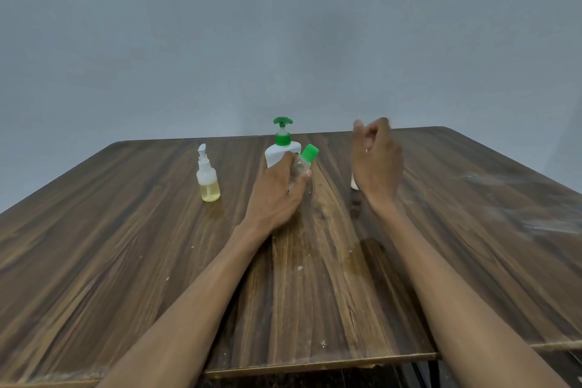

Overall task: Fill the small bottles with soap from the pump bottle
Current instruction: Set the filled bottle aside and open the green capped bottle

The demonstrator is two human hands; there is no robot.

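Note:
My left hand [277,189] grips a small clear bottle with a green cap [304,161], tilted to the right, in front of the white pump bottle with a green pump head [281,148]. My right hand [376,161] hovers blurred to the right with its fingers curled and nothing visible in it. A small white object [354,182] stands on the table, mostly hidden behind that hand. A small clear pump bottle with yellow liquid [208,178] stands to the left.
The wooden table [126,246] carries pale smears on its right side [516,198]. A grey wall rises behind the far edge. The near table edge runs along the bottom of the view.

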